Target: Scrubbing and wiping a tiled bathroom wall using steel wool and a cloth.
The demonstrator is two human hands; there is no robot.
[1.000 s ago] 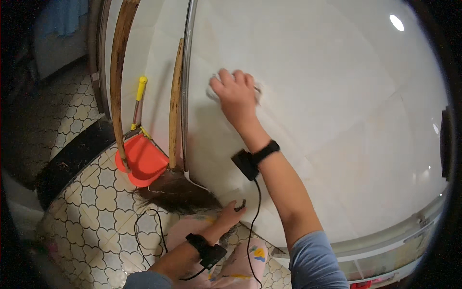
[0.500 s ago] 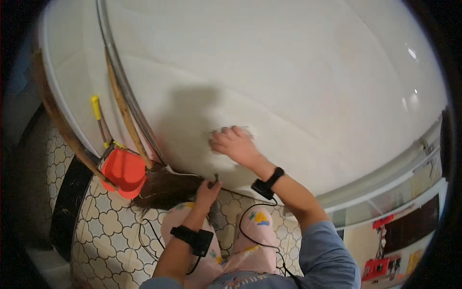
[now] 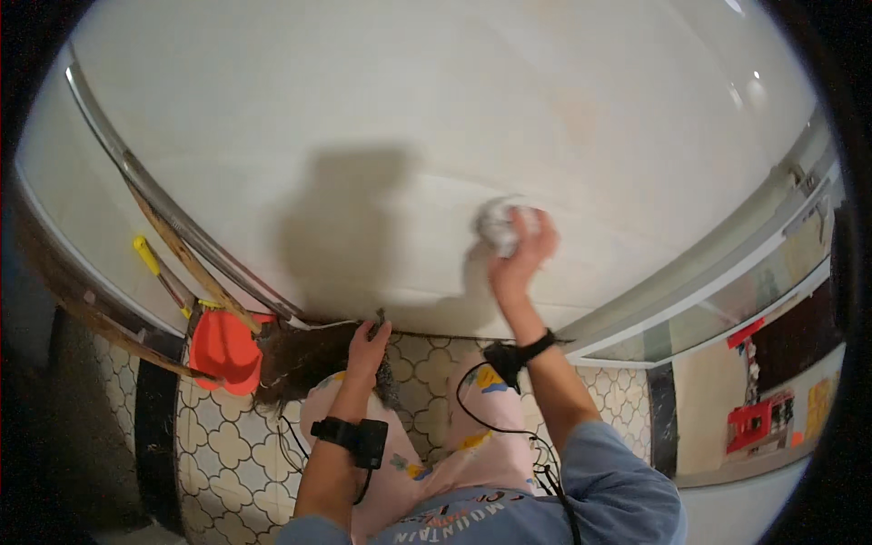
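Note:
My right hand is raised against the white wall, its fingers curled round a crumpled white-and-grey cloth. Motion blurs the cloth and the fingertips slightly. Low down by the foot of the wall, my left hand is closed, with a small dark tip poking out above its fingers. What that tip belongs to I cannot make out. Beside this hand lie the dark bristles of a broom, and a grey, fuzzy patch shows below it.
At the left, a red dustpan with a yellow-ended handle stands by wooden poles and a metal pipe. Patterned tiles cover the floor. A glass-paned sliding frame runs along the right. Black cables hang from both wrist straps.
My right hand has moved right and a little upward across the wall, turning upright, with the cloth now showing more. The view has swung to the right; my left hand stays low by the broom.

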